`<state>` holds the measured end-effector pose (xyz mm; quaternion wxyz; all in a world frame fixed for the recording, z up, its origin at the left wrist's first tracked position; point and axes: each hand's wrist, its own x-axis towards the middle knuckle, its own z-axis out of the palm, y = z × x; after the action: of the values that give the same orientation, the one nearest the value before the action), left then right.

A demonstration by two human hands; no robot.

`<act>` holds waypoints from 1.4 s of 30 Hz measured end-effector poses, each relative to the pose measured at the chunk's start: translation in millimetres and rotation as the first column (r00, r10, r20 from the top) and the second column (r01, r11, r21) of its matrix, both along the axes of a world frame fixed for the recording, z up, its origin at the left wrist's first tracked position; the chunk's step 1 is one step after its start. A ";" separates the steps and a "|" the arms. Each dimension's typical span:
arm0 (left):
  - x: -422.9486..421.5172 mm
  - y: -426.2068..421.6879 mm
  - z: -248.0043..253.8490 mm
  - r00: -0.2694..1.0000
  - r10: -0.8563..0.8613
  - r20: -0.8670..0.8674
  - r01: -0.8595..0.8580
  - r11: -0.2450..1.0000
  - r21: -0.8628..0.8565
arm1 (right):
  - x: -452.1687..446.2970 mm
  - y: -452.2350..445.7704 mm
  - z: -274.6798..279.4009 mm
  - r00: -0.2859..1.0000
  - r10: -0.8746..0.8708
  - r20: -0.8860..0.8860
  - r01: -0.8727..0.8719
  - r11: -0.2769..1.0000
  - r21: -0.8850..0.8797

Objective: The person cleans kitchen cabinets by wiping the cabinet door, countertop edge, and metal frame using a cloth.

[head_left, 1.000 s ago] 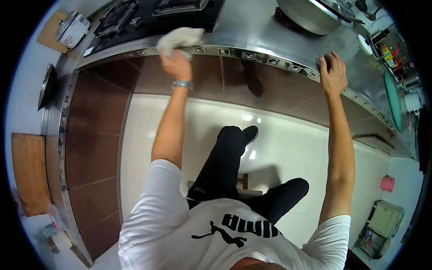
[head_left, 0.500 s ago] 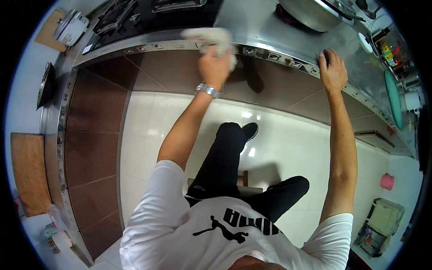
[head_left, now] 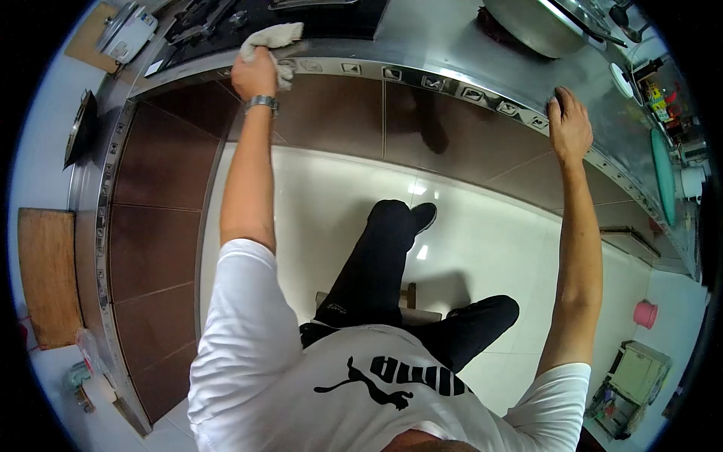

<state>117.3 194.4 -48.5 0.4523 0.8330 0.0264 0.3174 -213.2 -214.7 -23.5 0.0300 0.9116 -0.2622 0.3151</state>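
My left hand (head_left: 254,75), with a metal watch (head_left: 261,102) on its wrist, is closed around a whitish cloth (head_left: 276,35). The cloth lies against the counter's front edge below the black gas stove (head_left: 316,24), and part of it hangs by the decorated edge strip (head_left: 352,68). Farther right, my right hand (head_left: 571,126) rests on the steel countertop (head_left: 452,53) at its front edge, its fingers laid over the top. It holds nothing that I can see.
A large metal pan (head_left: 531,26) stands at the back right of the counter. Bottles and a green board (head_left: 663,177) line the right side. A rice cooker (head_left: 126,34) stands left of the stove. Brown cabinet doors (head_left: 331,113) face me, and a low stool (head_left: 410,301) is under me.
My left hand has moved left along the counter edge with the cloth, from right of the stove to its front left. My right hand has stayed on the counter edge.
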 end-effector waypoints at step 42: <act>213.5 188.9 -42.3 0.961 0.022 -0.277 -0.156 0.867 -0.474 | 3.5 -17.7 -15.4 0.996 0.039 -0.075 -0.054 0.975 -0.216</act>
<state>330.9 383.3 -90.9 0.6261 0.7232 0.2044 0.2079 -209.7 -232.4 -38.9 0.1316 0.9192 -0.2034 0.3104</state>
